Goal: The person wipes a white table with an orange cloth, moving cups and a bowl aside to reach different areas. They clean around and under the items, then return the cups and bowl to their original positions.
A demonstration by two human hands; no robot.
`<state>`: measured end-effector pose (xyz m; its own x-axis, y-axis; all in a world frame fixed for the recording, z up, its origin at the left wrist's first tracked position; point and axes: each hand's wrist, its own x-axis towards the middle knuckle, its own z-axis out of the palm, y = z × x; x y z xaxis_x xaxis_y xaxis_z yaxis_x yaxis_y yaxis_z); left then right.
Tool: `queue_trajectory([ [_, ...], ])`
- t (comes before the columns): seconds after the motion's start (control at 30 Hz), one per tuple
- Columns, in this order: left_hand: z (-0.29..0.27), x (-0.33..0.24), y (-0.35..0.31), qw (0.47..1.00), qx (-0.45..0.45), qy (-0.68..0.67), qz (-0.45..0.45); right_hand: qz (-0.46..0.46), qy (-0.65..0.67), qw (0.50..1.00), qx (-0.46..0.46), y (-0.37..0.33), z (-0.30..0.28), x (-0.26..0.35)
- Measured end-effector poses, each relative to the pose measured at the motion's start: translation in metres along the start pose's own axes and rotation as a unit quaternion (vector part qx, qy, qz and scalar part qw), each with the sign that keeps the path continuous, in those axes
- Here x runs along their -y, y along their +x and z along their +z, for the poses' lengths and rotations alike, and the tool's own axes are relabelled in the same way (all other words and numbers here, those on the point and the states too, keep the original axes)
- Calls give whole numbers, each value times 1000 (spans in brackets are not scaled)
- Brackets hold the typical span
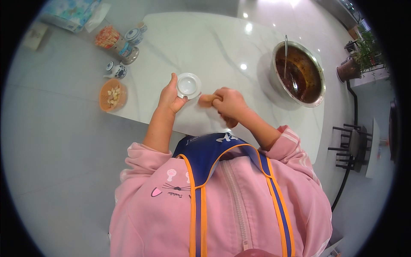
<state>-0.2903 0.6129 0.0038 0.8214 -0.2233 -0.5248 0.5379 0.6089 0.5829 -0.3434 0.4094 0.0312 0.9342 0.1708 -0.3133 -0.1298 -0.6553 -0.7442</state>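
My left hand [172,96] is closed round the side of a small white bowl [187,85], its thumb stretched up along the outer side. The bowl has a wide rim and looks bare inside. Just to its right, my right hand [231,102] grips a short brown wooden pestle [207,101]. One rounded end points toward the bowl without touching it, slightly blurred. Both hands are above the near part of a white marbled table [222,47].
On the right stands a large steel basin [317,97] of dark red sauce with a spoon [286,55] in it. Along the left edge are an orange bowl of garlic cloves [113,95], a small blue-and-white teapot [115,70], a holder of wrapped sticks [117,45] and a lidded jar [134,36].
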Motion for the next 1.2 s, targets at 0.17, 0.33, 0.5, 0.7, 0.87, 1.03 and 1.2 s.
queue_trajectory([
  [0.17,8,7,-8,997,37,6,-71,-179,-61,967,-169,3,2,-8],
  [0.33,26,13,-21,989,30,85,-122,-262,-23,954,-147,8,7,-17],
  [0.5,23,-1,-26,966,122,102,-204,-137,271,951,-63,23,-16,-25],
  [0.7,26,8,-38,971,49,234,11,7,662,729,172,17,-32,-34],
  [0.87,37,19,-42,956,116,268,33,59,656,736,155,21,-21,-37],
  [1.03,37,34,-41,976,79,192,72,78,643,754,107,21,-9,-32],
  [1.2,41,36,-41,967,86,208,119,86,610,785,65,19,-7,-26],
])
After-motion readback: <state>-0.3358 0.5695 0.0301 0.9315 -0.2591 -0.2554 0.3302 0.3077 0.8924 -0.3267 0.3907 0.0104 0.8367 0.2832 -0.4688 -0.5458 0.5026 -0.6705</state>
